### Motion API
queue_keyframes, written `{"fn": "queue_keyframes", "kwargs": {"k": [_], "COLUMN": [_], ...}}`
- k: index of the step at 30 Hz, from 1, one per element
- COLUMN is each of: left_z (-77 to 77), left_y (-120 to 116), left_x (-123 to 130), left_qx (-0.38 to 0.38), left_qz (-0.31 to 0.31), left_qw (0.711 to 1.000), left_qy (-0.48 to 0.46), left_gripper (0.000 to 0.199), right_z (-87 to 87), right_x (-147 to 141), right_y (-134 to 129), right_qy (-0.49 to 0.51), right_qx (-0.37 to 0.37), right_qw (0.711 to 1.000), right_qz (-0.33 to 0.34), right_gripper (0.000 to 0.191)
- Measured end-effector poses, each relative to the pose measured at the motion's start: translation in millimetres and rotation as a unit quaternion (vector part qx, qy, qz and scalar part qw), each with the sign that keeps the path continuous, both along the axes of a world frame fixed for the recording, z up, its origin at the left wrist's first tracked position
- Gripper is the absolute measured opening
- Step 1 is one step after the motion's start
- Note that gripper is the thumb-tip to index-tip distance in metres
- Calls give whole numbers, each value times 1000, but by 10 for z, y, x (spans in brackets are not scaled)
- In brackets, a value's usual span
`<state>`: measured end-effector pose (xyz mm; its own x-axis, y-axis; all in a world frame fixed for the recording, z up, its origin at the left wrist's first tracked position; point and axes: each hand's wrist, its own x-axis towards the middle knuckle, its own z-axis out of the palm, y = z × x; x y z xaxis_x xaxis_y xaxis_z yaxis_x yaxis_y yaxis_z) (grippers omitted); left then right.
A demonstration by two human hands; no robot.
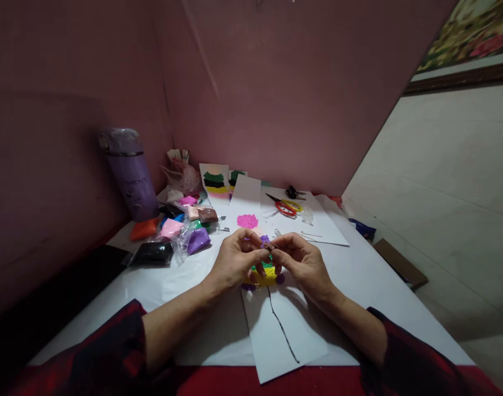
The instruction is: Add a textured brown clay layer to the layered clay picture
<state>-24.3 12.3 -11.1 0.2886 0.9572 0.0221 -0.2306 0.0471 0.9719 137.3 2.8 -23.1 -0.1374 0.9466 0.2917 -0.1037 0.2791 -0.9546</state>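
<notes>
My left hand (240,257) and my right hand (300,262) meet above a white card (276,341). Between the fingertips of both is a small piece of brown modelling clay (269,247); its exact shape is partly hidden by the fingers. Under the hands, the card carries pressed clay in colours: a pink clay patch (247,221), a green band, a yellow clay band (263,277) and purple spots. A dark wavy line (281,323) runs down the card's near part. My fingers cover some of the coloured clay.
Bagged clay packs lie at the left, among them a black pack (153,253) and a purple pack (198,240). Behind them stands a purple bottle (131,179). Red-and-yellow scissors (285,207) and keys (293,192) lie at the back. Painted cards (216,184) lean on the wall.
</notes>
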Motion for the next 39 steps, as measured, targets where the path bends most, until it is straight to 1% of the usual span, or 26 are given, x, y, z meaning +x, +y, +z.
{"fn": "queue_keyframes", "kwargs": {"k": [3, 7, 11, 14, 17, 19, 20, 22, 24, 29, 33, 35, 39], "left_z": [7, 20, 17, 28, 45, 51, 52, 51, 48, 19, -16, -17, 32], "left_y": [-7, -27, -31, -17, -4, -4, -6, -12, -15, -18, -14, -10, -11], "left_x": [-7, 12, 38, 39, 21, 8, 3, 1, 6, 31, 32, 28, 20], "left_qx": [-11, 28, 16, 17, 13, 3, -3, -9, -8, -26, -54, -47, -29], "left_qz": [0, 2, 8, 49, 103, 122, 120, 101, 81, 63, 23, 15, 27], "left_qw": [1000, 999, 997, 996, 994, 993, 993, 995, 997, 998, 998, 999, 999], "left_qy": [9, 35, 77, 76, 32, 1, -9, -16, -14, -17, -23, -20, 1], "left_gripper": [43, 28, 23, 20, 19, 21, 22, 26, 27, 32, 38, 36, 26], "right_z": [6, -2, -9, 3, 14, 11, 8, 2, 2, 23, 18, 13, 10], "right_x": [-3, -5, -7, -1, 16, 27, 30, 28, 17, -29, -31, -15, 11], "right_y": [-4, 1, -2, -2, 20, 42, 52, 60, 50, -10, -39, -48, -64], "right_qy": [0, -1, -8, -18, -2, 12, 16, 21, 20, 16, 1, -17, -39], "right_qx": [10, 15, 1, 0, -4, -16, -22, -31, -35, -23, -10, 4, 24], "right_qw": [1000, 1000, 1000, 999, 995, 993, 992, 992, 994, 998, 999, 999, 999], "right_qz": [3, 6, -2, -40, -95, -118, -122, -119, -103, -59, -36, -29, -8], "right_gripper": [19, 19, 23, 25, 26, 26, 27, 30, 30, 25, 21, 21, 22]}}
